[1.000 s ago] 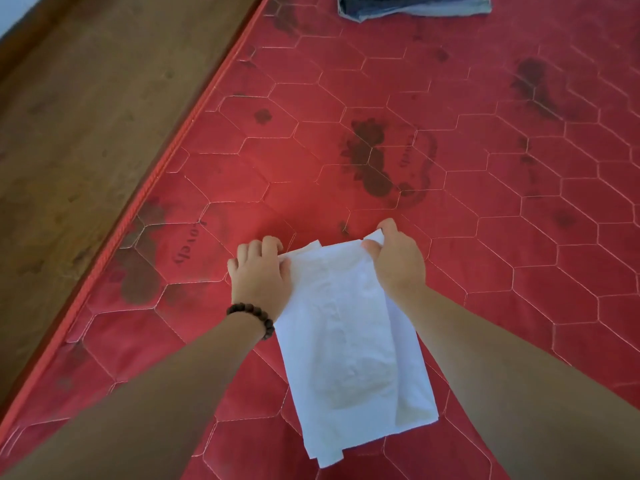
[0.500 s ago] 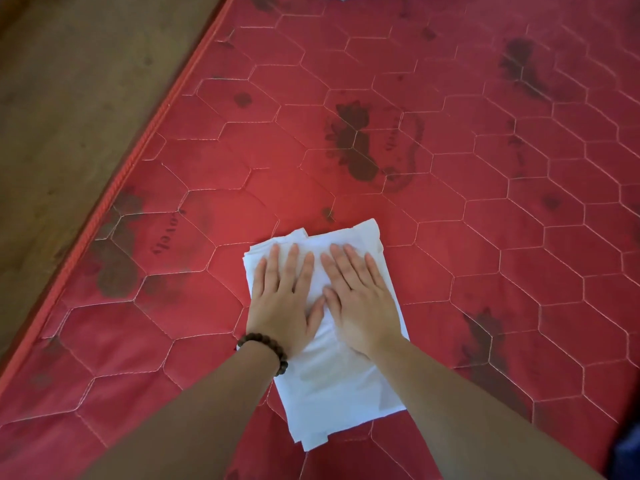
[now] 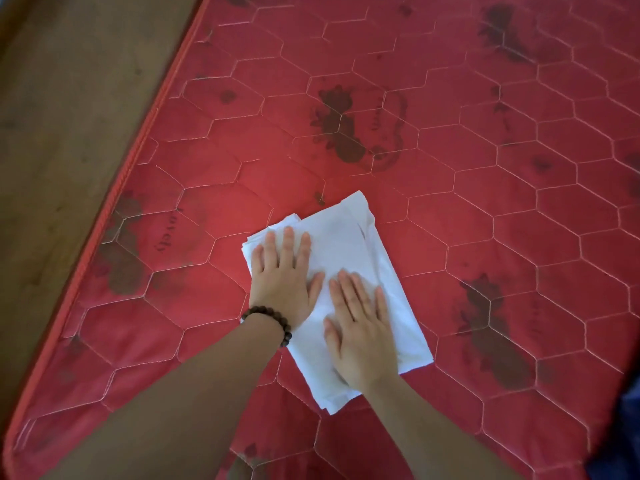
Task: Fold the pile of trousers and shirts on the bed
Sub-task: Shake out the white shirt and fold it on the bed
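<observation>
Half a second back both palms lay side by side high on the cloth; now the right hand has slid down toward the person, while the left hand stays near the far left corner. Both hands lie flat with fingers straight and slightly spread, pressing the cloth and gripping nothing. The left thumb points toward the right fingertips, nearly touching them. A dark bead bracelet circles the left wrist, just at the cloth's left edge.

The cloth is white, folded into a long rectangle set at a slant, its layered edges showing at the far left corner and at the near tip. What garment it is cannot be told. Forearms cover part of its near side. It rests on the mattress, closer to the left edge than to the middle.

The mattress is red, quilted in hexagons, with dark flower prints; one print sits beyond the cloth, another to its right. A raised red piping runs along its left border. Left of that lies a brown wooden floor. At the lower right corner a bit of dark blue fabric shows, cut off by the frame.
</observation>
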A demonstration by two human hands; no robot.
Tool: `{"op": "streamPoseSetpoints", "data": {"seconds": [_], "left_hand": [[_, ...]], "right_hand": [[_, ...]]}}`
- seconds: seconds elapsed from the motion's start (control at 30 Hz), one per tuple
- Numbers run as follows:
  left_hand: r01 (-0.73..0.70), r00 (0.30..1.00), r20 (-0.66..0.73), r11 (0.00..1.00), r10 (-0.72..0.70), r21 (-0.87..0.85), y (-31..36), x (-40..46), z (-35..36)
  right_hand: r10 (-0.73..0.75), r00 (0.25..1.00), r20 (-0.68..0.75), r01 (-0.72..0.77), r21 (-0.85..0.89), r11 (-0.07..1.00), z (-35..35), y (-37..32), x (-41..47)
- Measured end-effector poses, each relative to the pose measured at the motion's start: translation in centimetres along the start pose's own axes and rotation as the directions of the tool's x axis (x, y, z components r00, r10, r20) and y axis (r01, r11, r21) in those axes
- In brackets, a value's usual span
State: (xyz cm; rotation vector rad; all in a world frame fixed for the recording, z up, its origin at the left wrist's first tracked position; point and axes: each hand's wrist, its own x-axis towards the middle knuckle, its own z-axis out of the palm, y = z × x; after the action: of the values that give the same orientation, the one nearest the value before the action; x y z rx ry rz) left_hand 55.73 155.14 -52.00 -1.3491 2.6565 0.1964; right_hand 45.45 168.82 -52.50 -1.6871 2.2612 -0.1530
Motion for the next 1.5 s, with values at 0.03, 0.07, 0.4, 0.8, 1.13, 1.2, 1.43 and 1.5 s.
{"op": "streamPoseSetpoints", "data": {"seconds": [0.03, 0.07, 0.4, 0.8, 1.13, 1.2, 1.43, 1.5], "left_hand": [[-0.001, 1.000, -0.020, 1.000, 0.002, 0.020, -0.2, 0.5, -0.4], [0.002, 0.999, -0.039, 0.999, -0.001, 0.035, -0.4, 1.2, -0.9], [0.084, 0.995, 0.065, 0.980, -0.074, -0.181, -2.7, 4.9, -2.4], [0.702, 0.683, 0.116, 0.605, -0.721, -0.374, -11.4, -2.5, -2.2], [0.299, 0.932, -0.155, 0.937, -0.327, -0.181, -12.3, -6.2, -1.6], [0.176, 0.983, -0.027, 0.975, -0.181, -0.133, -12.3, -5.6, -0.5], [0.229, 0.973, 0.010, 0.957, -0.231, -0.178, -12.6, -5.1, 2.0], [0.221, 0.973, -0.024, 0.958, -0.229, -0.183, -12.6, -5.1, 2.4]], "right_hand": [[-0.026, 1.000, -0.012, 0.026, -0.012, 1.000, -0.2, 0.5, 0.2], [-0.053, 0.998, -0.034, 0.052, -0.011, 0.999, -0.5, 0.7, 0.3], [0.758, 0.653, 0.013, -0.746, 0.186, 0.639, -3.2, 2.5, -4.8], [0.188, 0.982, -0.017, -0.173, 0.322, 0.931, -5.5, -2.6, 10.5], [-0.312, 0.950, 0.024, 0.312, -0.156, 0.937, -1.1, -10.5, 9.7], [-0.298, 0.948, 0.115, 0.314, -0.155, 0.937, -0.2, -9.3, 9.3], [-0.148, 0.989, 0.021, 0.149, -0.175, 0.973, -0.2, -5.4, 8.6], [-0.123, 0.992, 0.002, 0.122, -0.155, 0.980, 0.1, -5.1, 8.5]]}}
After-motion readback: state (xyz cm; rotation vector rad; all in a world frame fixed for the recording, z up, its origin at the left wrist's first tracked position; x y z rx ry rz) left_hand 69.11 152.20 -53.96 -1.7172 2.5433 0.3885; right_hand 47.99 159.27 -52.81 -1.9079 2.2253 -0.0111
